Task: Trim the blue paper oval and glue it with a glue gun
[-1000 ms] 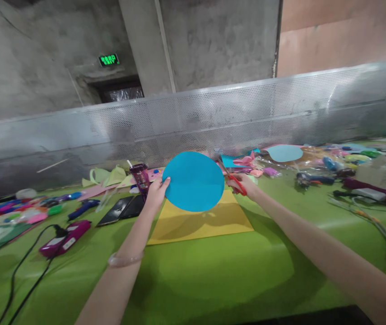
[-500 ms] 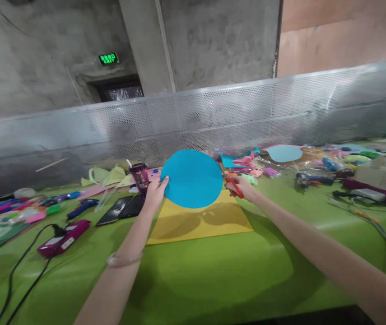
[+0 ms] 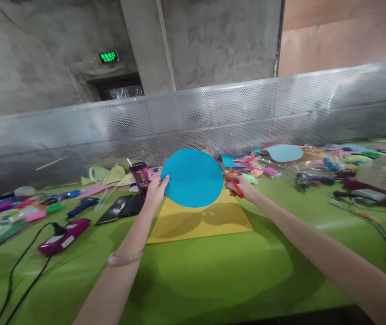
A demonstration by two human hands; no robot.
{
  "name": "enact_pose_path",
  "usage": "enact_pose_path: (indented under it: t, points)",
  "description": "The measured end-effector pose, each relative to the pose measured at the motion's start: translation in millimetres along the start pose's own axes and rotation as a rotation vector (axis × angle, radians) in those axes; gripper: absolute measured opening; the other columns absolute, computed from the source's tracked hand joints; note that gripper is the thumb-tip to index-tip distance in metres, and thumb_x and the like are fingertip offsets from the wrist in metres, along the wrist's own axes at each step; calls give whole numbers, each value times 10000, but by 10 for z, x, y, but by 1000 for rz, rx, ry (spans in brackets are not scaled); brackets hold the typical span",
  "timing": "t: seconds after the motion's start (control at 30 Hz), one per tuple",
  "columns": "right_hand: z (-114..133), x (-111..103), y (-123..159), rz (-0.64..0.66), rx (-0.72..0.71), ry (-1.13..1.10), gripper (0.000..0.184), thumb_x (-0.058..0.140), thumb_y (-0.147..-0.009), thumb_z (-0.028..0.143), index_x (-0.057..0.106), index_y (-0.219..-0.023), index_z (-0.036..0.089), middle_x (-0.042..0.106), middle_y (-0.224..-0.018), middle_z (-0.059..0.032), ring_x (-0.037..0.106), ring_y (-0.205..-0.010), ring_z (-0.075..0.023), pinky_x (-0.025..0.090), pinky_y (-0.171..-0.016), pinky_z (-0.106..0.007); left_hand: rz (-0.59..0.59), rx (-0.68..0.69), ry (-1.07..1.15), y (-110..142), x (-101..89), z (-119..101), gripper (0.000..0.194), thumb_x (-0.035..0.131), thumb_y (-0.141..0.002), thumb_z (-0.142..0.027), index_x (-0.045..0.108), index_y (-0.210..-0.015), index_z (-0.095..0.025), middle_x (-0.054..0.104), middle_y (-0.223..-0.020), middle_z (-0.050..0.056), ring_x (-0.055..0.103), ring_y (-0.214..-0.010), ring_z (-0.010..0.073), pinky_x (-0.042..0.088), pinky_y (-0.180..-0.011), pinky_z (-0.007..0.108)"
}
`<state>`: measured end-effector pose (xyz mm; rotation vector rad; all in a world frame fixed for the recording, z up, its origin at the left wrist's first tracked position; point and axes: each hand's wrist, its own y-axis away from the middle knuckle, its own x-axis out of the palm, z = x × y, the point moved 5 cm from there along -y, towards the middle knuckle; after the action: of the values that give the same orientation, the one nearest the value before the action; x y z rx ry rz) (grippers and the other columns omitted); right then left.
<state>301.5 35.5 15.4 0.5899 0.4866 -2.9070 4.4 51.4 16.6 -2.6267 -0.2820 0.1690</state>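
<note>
My left hand (image 3: 155, 192) pinches the left edge of a blue paper disc (image 3: 193, 178) and holds it upright above the table. At the disc's right edge, my right hand (image 3: 245, 187) grips red-handled scissors (image 3: 232, 183), their blades pointing up toward the rim. A yellow sheet (image 3: 201, 219) lies flat on the green tablecloth (image 3: 213, 275) right under the disc. A pale bangle (image 3: 125, 258) circles my left wrist.
A perforated metal barrier (image 3: 247, 113) runs along the table's far side. At left lie a magenta glue gun (image 3: 64, 236) with a black cord, two dark phones (image 3: 121, 209) and a purple bottle (image 3: 140, 176). Paper scraps, craft bits and cables crowd the right.
Both hands, the disc and the scissors have shifted slightly up and away from me. The grips are unchanged.
</note>
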Motion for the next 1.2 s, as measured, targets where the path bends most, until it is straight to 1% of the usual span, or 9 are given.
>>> enact_pose_path:
  t: [0.13, 0.33, 0.5, 0.7, 0.9, 1.07, 1.2]
  points:
    - [-3, 7, -1, 4, -10, 0, 127, 531, -678, 249, 489, -586, 170, 506, -458, 15, 498, -427, -103, 404, -426, -221, -12, -6, -5, 0, 1, 4, 462, 582, -676, -532, 617, -955, -165, 684, -826, 66, 626, -791, 248, 493, -703, 352]
    - [-45, 3, -23, 2, -8, 8, 118, 528, -685, 227, 483, -588, 177, 511, -460, 9, 503, -425, -107, 411, -432, -232, 36, -14, 10, 0, 16, 20, 491, 568, -685, -542, 599, -997, -164, 679, -879, 77, 628, -759, 235, 489, -679, 344]
    - [-41, 2, -20, -6, -12, 19, 133, 522, -687, 211, 466, -569, 183, 502, -451, 12, 497, -417, -107, 407, -432, -239, 20, -11, -11, -5, 2, 24, 479, 568, -686, -541, 607, -967, -155, 678, -886, 90, 626, -744, 237, 489, -666, 347]
    - [-34, 8, -20, -5, -22, 41, 146, 499, -695, 200, 458, -555, 185, 494, -443, 14, 495, -407, -104, 408, -422, -235, 3, 7, 8, 3, 7, -12, 457, 572, -698, -503, 609, -1006, -168, 677, -906, 82, 617, -852, 258, 488, -733, 367]
    - [-51, -4, -27, -9, -29, 79, 160, 501, -711, 218, 467, -560, 178, 496, -445, 11, 497, -399, -103, 420, -415, -231, 4, 11, 6, -2, -1, -6, 441, 573, -706, -492, 617, -1005, -170, 682, -872, 79, 615, -865, 270, 489, -739, 374]
    - [-20, 4, 0, -13, -24, 147, 186, 488, -762, 276, 503, -615, 163, 525, -495, -3, 519, -426, -104, 451, -437, -230, -16, 10, 8, -11, -17, -5, 464, 586, -688, -513, 622, -986, -158, 682, -871, 77, 621, -829, 261, 491, -726, 366]
    - [27, -36, -11, -32, -28, 279, 197, 462, -792, 307, 523, -674, 161, 581, -615, -31, 543, -465, -112, 460, -463, -238, -35, 11, 22, -36, -66, -33, 502, 599, -666, -534, 613, -998, -156, 676, -904, 84, 620, -833, 254, 489, -725, 354]
